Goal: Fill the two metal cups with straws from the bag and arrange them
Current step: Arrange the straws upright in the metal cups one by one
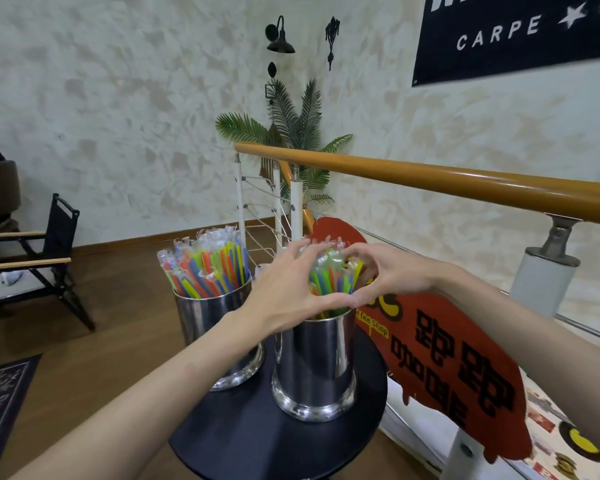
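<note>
Round black table (257, 434) by stair railing (430, 178): your left hand (284, 289) and right hand (385, 275) curl around straw bundle (329, 278) in right metal cup (314, 368); left metal cup (208, 320) full.

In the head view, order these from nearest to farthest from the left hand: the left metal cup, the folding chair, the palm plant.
1. Left metal cup, full of straws, just left of the left hand.
2. Palm plant, behind the railing, in the wall corner.
3. Folding chair, far left on the floor.
</note>
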`<state>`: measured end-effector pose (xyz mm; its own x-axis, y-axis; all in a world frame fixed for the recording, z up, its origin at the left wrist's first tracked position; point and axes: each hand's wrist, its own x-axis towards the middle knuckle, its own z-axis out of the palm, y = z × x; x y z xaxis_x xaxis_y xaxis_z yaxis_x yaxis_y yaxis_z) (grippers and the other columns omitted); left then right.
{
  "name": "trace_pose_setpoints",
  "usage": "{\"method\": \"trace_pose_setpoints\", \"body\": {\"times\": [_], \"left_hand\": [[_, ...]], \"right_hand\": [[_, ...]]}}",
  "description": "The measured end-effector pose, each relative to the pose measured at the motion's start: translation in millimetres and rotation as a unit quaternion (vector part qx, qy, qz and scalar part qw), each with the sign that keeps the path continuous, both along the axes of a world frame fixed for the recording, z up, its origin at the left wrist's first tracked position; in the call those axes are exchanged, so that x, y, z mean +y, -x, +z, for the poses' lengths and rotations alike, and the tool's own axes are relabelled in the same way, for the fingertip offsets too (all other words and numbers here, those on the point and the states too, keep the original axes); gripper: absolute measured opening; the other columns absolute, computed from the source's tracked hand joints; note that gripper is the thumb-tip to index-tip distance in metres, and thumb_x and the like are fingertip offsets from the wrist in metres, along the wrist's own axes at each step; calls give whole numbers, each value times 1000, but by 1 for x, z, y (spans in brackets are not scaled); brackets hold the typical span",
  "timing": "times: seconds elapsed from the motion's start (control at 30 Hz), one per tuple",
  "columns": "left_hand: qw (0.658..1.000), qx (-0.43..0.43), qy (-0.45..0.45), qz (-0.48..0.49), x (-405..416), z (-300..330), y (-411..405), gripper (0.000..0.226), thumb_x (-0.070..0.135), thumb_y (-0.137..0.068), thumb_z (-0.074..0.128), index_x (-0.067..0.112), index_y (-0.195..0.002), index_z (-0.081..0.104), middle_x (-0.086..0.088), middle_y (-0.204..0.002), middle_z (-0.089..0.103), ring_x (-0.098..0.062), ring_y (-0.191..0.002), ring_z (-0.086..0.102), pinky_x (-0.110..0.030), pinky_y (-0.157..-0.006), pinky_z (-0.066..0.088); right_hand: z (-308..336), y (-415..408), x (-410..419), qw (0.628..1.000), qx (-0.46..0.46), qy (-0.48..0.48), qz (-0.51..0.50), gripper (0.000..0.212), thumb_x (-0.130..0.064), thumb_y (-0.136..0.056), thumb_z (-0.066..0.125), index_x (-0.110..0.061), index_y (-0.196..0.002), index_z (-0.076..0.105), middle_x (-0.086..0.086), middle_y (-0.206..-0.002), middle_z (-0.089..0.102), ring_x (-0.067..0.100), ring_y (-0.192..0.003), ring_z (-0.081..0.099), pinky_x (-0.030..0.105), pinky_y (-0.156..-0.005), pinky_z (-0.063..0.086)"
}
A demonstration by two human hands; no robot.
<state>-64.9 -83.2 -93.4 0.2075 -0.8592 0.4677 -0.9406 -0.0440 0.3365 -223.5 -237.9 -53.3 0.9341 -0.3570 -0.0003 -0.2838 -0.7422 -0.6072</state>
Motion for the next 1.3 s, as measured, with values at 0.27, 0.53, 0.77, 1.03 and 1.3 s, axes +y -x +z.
{"method": "trace_pose_setpoints", "body": {"times": [0.27, 0.53, 0.77, 1.03, 1.3], "left_hand": [[995, 60, 39, -69, -13, 1, -13, 59, 53, -86, 71, 17, -132, 61, 4, -123, 63, -10, -112, 56, -34, -98, 48], [982, 153, 54, -94, -15, -1, -16, 38, 28, -86, 76, 18, -121, 64, 7, -110, 70, -5, -98, 66, -26, -84, 54], [974, 190, 52, -113, -11, 0, -16, 37, 21, -88, 75, 18, -122, 61, 10, -108, 69, -2, -95, 67, -15, -77, 51], [972, 189, 54, -127, -6, 0, -15, 44, 33, -86, 79, 20, -124, 60, 12, -112, 69, 1, -101, 65, -15, -85, 50], [974, 175, 49, -135, -6, 1, -21, 37, 15, -90, 70, 17, -123, 55, 3, -108, 69, -13, -91, 69, -27, -78, 57]], "right_hand": [[1, -1, 1, 999, -16, 26, -24, 23, -30, -88, 79, -13, -101, 69, 7, -79, 76, 20, -73, 75, 30, -70, 60], [1, -10, 10, 998, -17, 48, -28, 20, -30, -94, 72, -10, -90, 72, 1, -69, 75, 15, -64, 74, 23, -61, 58], [0, -15, 12, 998, -16, 38, -37, 24, -26, -97, 69, -3, -99, 74, 5, -80, 77, 15, -63, 73, 24, -61, 57], [0, -18, 13, 998, -3, 47, -34, 18, -21, -98, 67, -5, -91, 72, 2, -74, 75, 14, -61, 72, 26, -63, 58], [-2, -15, 11, 999, -5, 20, -26, 24, -32, -94, 72, -10, -102, 75, -4, -85, 77, 14, -67, 72, 24, -63, 57]]}}
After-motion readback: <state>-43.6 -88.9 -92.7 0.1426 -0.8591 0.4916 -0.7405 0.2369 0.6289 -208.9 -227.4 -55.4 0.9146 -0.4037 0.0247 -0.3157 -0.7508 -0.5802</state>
